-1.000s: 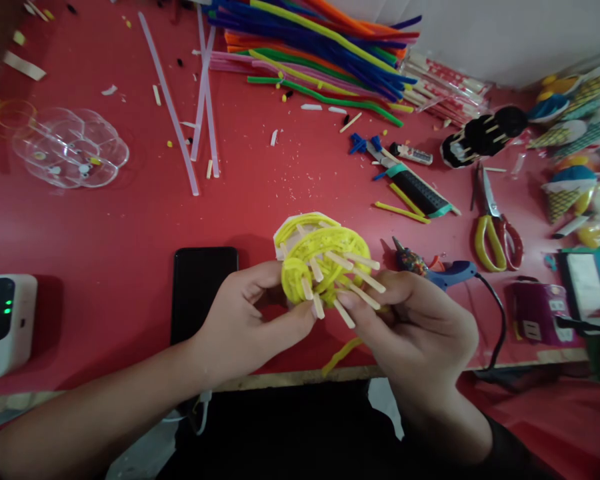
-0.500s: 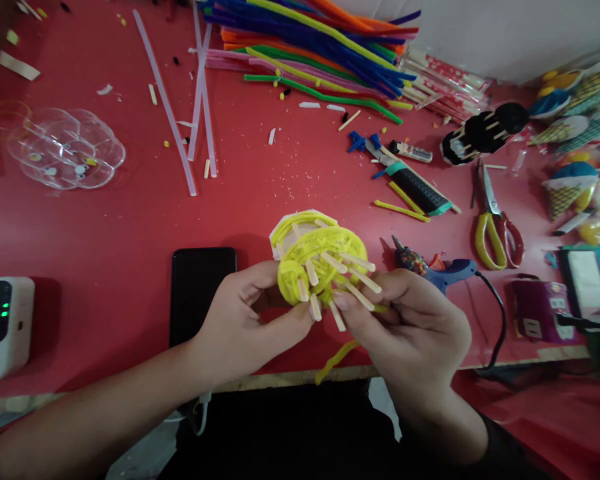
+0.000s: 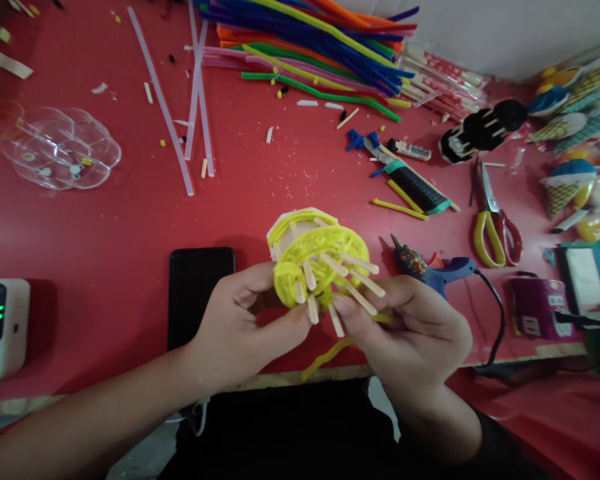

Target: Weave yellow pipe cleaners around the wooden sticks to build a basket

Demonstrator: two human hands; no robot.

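Between my two hands is a craft piece of yellow pipe cleaner (image 3: 325,237) wound around several short wooden sticks (image 3: 334,265) on a pale base. My left hand (image 3: 247,320) grips its left side, thumb near the lower stick ends. My right hand (image 3: 405,327) pinches at its lower right side, the thumb beside a stick and the fingers partly hidden behind. A loose yellow pipe cleaner tail (image 3: 325,358) hangs below, near the right hand. Both hands hold the piece just above the table's front edge.
On the red table (image 3: 130,227) lie a black phone (image 3: 197,283), a glue gun (image 3: 430,267), scissors (image 3: 493,227), a utility knife (image 3: 415,180) and a bundle of coloured pipe cleaners (image 3: 320,47). A clear tray (image 3: 63,150) and a white device (image 3: 3,327) are at left.
The loose yellow tail has swung slightly left. My right hand has shifted a little right and down; the grip of both hands looks the same. The view has moved slightly.
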